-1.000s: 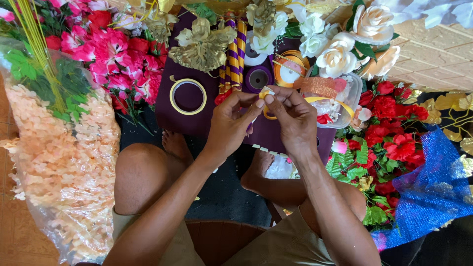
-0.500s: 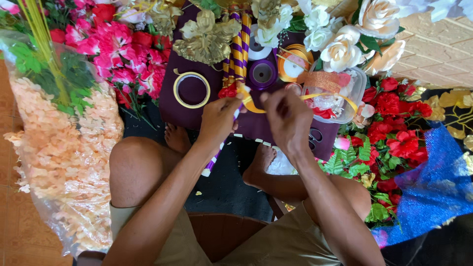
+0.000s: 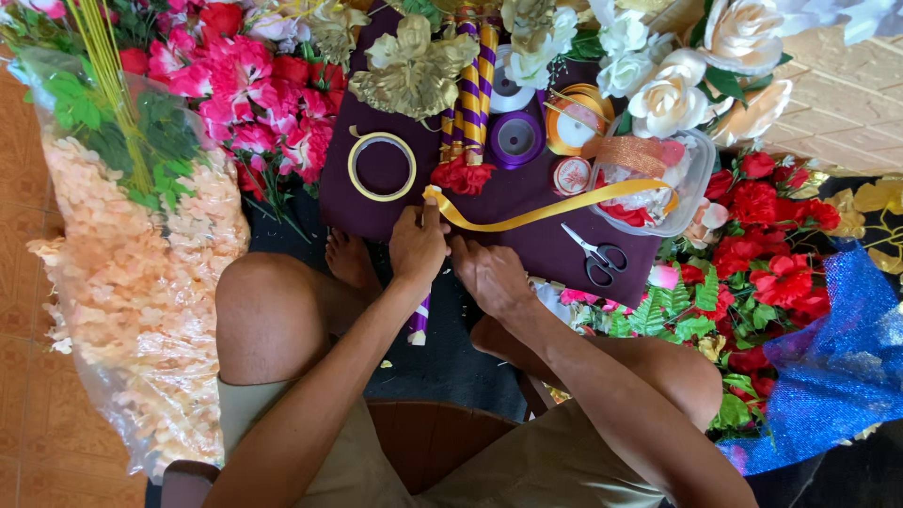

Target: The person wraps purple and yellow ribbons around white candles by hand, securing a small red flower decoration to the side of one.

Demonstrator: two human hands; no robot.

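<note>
My left hand (image 3: 418, 243) grips a stick wrapped in purple and gold ribbon (image 3: 419, 322); its lower end pokes out below the hand. A yellow ribbon (image 3: 546, 212) runs from the stick's top at my left fingers across the dark purple board (image 3: 527, 245) toward a clear plastic box (image 3: 673, 179). My right hand (image 3: 491, 275) rests just right of the left, fingers curled at the stick and ribbon end. A red fabric flower (image 3: 461, 175) lies just above my left hand.
Scissors (image 3: 596, 254) lie right of my hands. A tape ring (image 3: 381, 166), ribbon spools (image 3: 515, 139), striped sticks (image 3: 470, 85) and a gold flower (image 3: 414, 64) sit on the board. A bag of peach petals (image 3: 132, 282) lies left; red flowers (image 3: 762, 235) and blue glitter fabric (image 3: 828, 348) right.
Both hands dropped from above the board toward my knees. The yellow ribbon is now pulled out long from the box, and the scissors are uncovered.
</note>
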